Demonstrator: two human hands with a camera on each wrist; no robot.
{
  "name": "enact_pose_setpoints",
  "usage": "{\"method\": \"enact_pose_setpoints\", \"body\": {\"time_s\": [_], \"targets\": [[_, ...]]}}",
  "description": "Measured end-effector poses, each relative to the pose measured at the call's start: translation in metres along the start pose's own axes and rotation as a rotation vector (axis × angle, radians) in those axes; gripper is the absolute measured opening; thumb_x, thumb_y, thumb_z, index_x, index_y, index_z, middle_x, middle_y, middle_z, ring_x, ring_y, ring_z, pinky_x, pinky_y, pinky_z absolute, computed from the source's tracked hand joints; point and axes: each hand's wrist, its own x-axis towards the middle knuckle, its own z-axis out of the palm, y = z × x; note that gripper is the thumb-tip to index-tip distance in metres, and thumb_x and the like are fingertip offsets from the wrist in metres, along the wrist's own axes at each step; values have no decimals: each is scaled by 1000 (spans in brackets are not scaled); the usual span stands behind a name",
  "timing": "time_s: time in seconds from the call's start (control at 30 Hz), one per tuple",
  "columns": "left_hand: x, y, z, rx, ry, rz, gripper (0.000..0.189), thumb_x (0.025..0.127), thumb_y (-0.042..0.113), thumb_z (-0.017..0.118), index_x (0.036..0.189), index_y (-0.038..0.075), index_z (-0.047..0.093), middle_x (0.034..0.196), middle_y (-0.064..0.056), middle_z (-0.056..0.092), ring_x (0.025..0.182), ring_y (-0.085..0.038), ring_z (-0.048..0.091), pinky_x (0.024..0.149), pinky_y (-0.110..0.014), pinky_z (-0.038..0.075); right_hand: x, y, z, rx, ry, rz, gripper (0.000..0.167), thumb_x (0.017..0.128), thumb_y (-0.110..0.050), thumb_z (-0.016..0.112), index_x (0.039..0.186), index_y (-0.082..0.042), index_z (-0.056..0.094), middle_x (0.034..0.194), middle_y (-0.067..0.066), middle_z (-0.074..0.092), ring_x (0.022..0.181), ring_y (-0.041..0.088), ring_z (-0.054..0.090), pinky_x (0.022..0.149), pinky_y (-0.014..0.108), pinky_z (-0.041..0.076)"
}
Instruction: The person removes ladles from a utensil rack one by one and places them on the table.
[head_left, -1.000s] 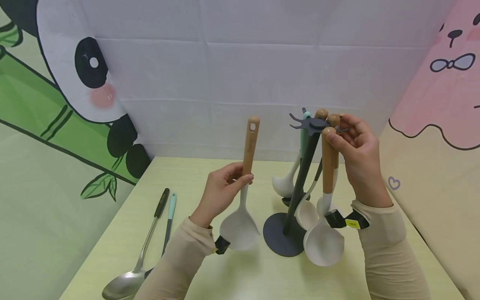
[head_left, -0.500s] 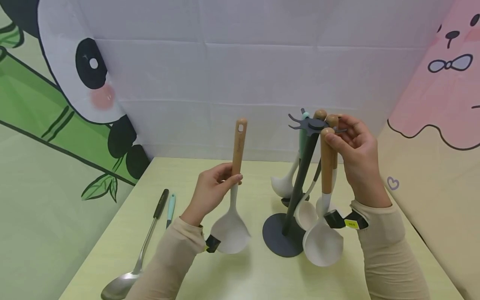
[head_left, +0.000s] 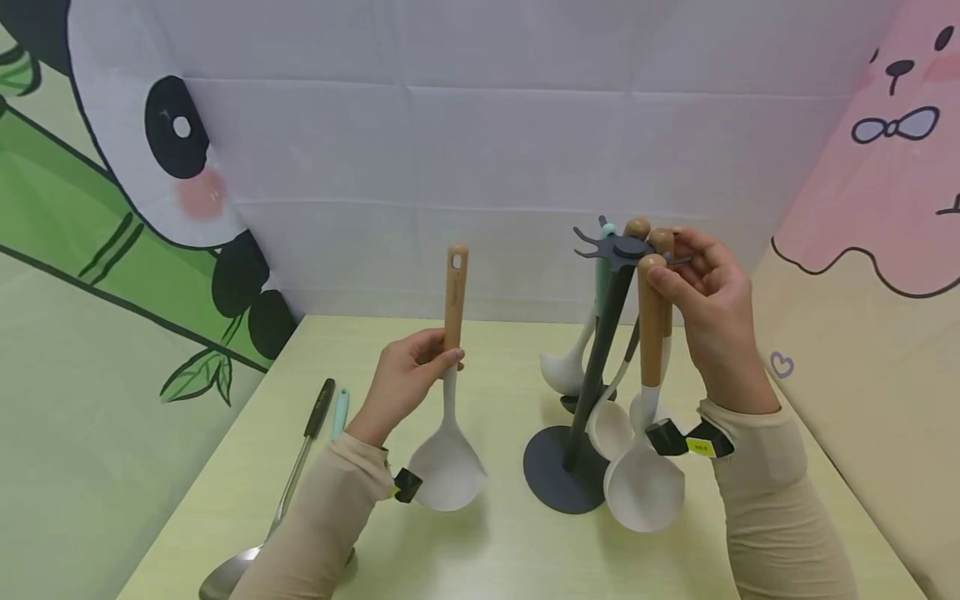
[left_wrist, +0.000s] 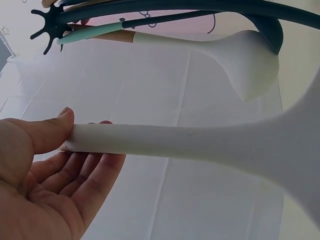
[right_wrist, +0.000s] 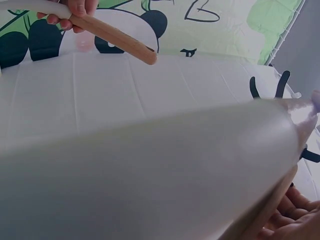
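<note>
My left hand (head_left: 401, 375) grips a white turner (head_left: 447, 471) with a wooden handle, where handle and white neck meet. The turner hangs upright, head down, left of the dark utensil stand (head_left: 551, 475) and apart from it. In the left wrist view, thumb and fingers pinch its neck. At the stand's top, my right hand (head_left: 716, 308) holds the wooden handle of a white, round-headed ladle (head_left: 645, 496) close to the hooks. The thumb lies on the handle's front; the fingertips are partly hidden behind. In the right wrist view, a blurred white neck covers much of the picture.
Other utensils hang on the stand, among them a white ladle (head_left: 564, 371) at the back and a small cream spoon (head_left: 610, 429). Several hooks at the upper left bear nothing. A steel spoon (head_left: 292, 479) and a mint-handled utensil (head_left: 341, 412) lie at left, partly behind the sleeve.
My left hand has moved left with the turner, away from the stand, and the turner stands more upright. My right hand keeps its place at the handle.
</note>
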Motion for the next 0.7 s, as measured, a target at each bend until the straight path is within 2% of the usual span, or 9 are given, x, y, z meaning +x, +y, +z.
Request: {"method": "enact_pose_setpoints", "body": {"time_s": [0.33,0.5,0.7], "targets": [[5,-15,-13,3,-7,-40,26,96,7,67,118,-7,66,102,-19,72,91,-28,71,76,-32,59,0,-1,0,-25,3,11,34,89,7,61,121,-6,57,108,6,59,94,13,58,86,18,50],[7,-22,-20,-4,-17,-85,26,96,9,67,118,-5,66,103,-17,71,92,-27,71,77,-32,59,0,-1,0,-36,6,15,34,90,8,60,121,-6,57,109,7,58,95,14,58,86,18,49],[7,-28,-25,-22,-21,-125,27,97,7,65,120,-7,64,107,-21,70,91,-24,71,77,-32,59,0,-2,0,-38,6,24,35,90,7,60,122,-6,56,109,8,57,96,14,57,87,19,49]]}}
